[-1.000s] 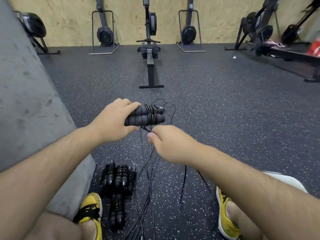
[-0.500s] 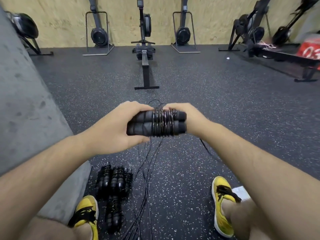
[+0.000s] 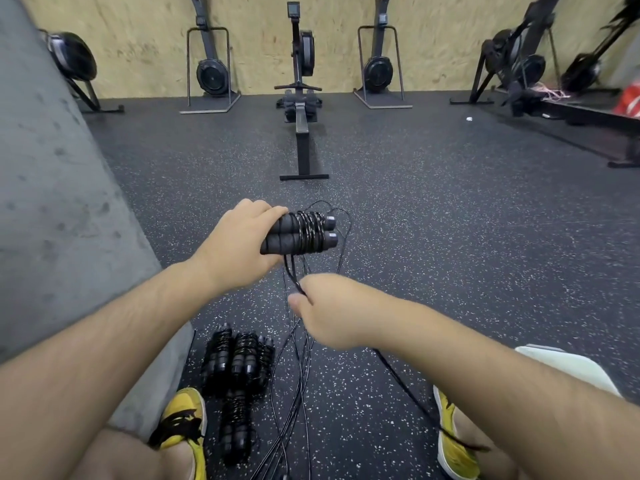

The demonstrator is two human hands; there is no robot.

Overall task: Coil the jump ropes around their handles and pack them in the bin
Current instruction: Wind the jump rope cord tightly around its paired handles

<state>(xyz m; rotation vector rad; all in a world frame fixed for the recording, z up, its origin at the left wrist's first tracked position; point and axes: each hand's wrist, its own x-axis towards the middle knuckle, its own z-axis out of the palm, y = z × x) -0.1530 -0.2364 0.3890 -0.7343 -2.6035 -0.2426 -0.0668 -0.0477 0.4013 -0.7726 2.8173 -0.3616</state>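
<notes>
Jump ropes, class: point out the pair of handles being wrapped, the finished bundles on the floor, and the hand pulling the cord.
pair of handles (image 3: 299, 233), head view: on the coiled cord at mid-length.
finished bundles (image 3: 239, 358), head view: on the middle bundle.
right hand (image 3: 329, 308), head view: on its back.

Bare forearms, no sleeves or watch showing. Yellow sneakers with black laces: left shoe (image 3: 183, 420), right shoe (image 3: 453, 441). Bare lower legs, maybe pale shorts (image 3: 568, 368) at right.

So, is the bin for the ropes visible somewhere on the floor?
No, the floor shows only coiled ropes by the left shoe, loose cord and gym machines; no bin appears.
</notes>
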